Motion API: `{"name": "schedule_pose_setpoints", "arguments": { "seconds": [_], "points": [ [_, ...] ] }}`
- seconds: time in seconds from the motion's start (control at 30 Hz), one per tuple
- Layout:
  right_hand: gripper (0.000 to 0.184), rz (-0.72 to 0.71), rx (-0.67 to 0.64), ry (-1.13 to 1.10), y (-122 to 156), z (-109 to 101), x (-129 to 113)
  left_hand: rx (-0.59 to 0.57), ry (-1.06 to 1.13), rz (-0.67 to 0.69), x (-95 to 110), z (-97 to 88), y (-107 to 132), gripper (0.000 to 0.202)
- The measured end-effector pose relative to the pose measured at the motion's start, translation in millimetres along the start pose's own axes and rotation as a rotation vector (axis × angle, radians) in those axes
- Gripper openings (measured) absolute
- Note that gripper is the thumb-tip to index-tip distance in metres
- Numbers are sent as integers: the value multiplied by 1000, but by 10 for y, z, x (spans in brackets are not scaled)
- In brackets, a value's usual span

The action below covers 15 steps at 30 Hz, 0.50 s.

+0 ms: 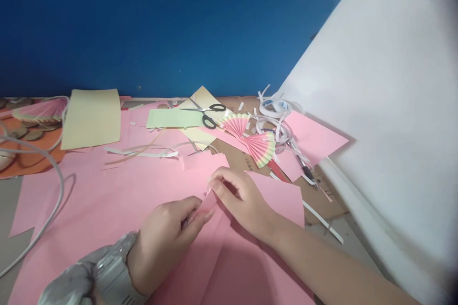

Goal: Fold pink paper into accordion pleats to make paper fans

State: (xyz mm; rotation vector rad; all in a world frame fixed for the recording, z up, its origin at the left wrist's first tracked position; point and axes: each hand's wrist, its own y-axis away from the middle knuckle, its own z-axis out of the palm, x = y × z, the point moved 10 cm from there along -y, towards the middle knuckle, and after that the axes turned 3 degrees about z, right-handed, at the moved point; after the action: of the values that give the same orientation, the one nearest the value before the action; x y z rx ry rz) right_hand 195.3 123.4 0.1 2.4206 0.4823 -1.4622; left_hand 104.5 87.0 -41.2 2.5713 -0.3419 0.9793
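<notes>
Between my two hands is a small folded strip of pink paper (207,201), held slantwise above larger pink sheets (121,200). My left hand (171,228) pinches its lower end, thumb on top and fingers curled beneath. At the upper end, my right hand (239,195) grips the strip between thumb and fingertips. The fingers partly hide the strip, so its full length cannot be seen. Just beyond my right hand lies a pleated pink paper fan (246,139) with yellow-green edges, spread in a bow shape.
Black-handled scissors (209,113) rest on a pale green strip (171,118). Curled white paper strips (274,114) and a pen (304,167) lie at right on cardboard (322,195). A yellow-green sheet (92,119) and white cable (59,176) are at left. A blue wall (161,24) stands behind.
</notes>
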Motion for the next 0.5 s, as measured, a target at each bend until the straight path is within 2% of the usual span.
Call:
{"name": "schedule_pose_setpoints", "arguments": {
  "seconds": [0.13, 0.33, 0.5],
  "points": [
    [15, 19, -84, 12, 14, 114, 30, -19, 73, 33, 43, 23, 3, 29],
    [25, 22, -106, 15, 5, 134, 51, -41, -3, 21, 21, 25, -6, 36],
    [33, 5, -65, -77, -11, 57, 46, -22, 54, 53, 48, -3, 13, 38]
  ]
}}
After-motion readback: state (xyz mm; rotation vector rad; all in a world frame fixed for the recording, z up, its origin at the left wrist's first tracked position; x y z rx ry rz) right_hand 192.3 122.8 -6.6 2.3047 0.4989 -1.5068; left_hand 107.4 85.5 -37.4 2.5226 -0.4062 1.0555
